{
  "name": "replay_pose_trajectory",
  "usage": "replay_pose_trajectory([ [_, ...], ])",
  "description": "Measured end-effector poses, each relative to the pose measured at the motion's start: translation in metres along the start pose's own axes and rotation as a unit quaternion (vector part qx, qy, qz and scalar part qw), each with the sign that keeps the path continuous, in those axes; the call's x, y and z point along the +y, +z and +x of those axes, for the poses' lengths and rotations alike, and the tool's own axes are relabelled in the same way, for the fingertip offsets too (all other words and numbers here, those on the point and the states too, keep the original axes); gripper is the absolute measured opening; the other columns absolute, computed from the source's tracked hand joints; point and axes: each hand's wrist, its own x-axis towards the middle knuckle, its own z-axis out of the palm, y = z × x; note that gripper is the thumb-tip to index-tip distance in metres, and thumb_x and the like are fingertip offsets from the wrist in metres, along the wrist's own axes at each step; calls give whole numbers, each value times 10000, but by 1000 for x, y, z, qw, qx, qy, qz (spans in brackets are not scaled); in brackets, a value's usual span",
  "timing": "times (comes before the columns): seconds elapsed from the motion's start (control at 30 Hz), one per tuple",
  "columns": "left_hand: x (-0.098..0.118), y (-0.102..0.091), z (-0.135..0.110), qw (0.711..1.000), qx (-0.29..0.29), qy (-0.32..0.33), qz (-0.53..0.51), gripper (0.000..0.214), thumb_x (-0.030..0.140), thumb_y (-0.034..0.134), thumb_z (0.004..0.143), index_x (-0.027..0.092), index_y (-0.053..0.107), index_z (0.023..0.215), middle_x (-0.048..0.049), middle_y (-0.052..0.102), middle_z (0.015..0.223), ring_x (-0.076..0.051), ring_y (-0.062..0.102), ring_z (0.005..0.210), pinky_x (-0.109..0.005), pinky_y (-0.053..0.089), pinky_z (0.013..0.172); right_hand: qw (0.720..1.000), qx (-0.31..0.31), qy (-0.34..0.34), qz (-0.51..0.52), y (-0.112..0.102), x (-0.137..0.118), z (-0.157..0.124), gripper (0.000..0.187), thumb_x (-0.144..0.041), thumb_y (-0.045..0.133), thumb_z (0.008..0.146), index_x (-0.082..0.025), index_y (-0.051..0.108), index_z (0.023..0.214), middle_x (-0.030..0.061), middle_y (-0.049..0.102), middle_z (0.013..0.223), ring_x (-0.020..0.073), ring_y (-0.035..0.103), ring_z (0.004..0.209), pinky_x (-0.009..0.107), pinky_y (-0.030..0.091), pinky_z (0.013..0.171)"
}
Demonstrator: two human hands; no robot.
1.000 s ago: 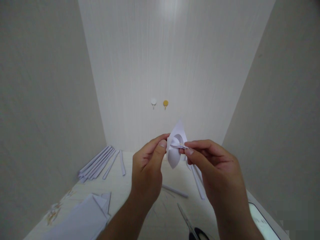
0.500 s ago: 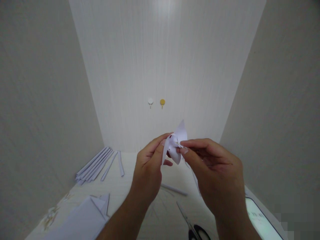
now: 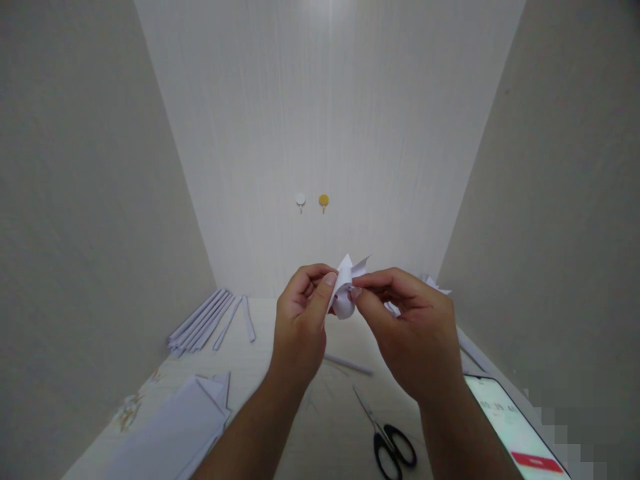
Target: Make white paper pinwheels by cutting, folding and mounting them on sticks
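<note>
A pale surface [image 3: 260, 380] fills a narrow corner between plain light walls. On the back wall two small round hooks are fixed side by side, one white hook [image 3: 300, 199] and one yellow hook [image 3: 323, 200]. Above the surface the two hands meet in the middle. The left hand [image 3: 300, 323] pinches the left side of one small folded paper piece [image 3: 344, 283] between thumb and forefinger. The right hand [image 3: 413, 327] pinches its right side in the same way, so the piece is held in the air by both hands, and two pointed tips show above the fingers. Just behind the right hand lie some white paper scraps [image 3: 436, 287], close to the wall; I cannot tell how many. Below the hands one single paper stick [image 3: 349, 365] lies alone on the surface. Nearer to the person lies one pair of scissors [image 3: 393, 443] with black handles, the blades pointing away. At the right edge one phone [image 3: 515, 427] lies with a lit screen and a red bar on it. Far to the left is a bundle of paper sticks [image 3: 200, 321], about five pressed together, with two loose sticks [image 3: 249, 319] just beside it. At the near left lies one stack of white sheets [image 3: 175, 427].
</note>
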Motion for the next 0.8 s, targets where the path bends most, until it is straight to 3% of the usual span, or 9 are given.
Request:
replay_pose_trajectory([
  [0.33, -12, 3, -5, 999, 6, -11, -47, 105, 240, 705, 859, 186, 620, 890, 31, 630, 750, -116, 597, 685, -225, 501, 658, 999, -28, 42, 12, -6, 2, 3, 113, -172, 694, 773, -209, 800, 767, 12, 767, 702, 152, 633, 595, 268, 466, 546],
  [0.5, -19, 0, -2, 999, -23, -20, -44, 53, 215, 689, 829, 182, 650, 841, 1, 647, 797, -144, 604, 727, -261, 515, 674, 996, -47, 56, 42, -4, 7, 5, 120, -175, 689, 762, -196, 807, 769, 18, 767, 710, 154, 638, 596, 268, 470, 540],
  [0.8, -14, -1, -3, 999, -12, -33, -36, 67, 259, 661, 837, 194, 653, 850, 0, 644, 774, -154, 599, 736, -270, 496, 687, 994, -59, 47, 76, -6, 11, 9, 143, -125, 687, 757, -194, 812, 765, 17, 770, 720, 163, 665, 654, 280, 508, 610],
])
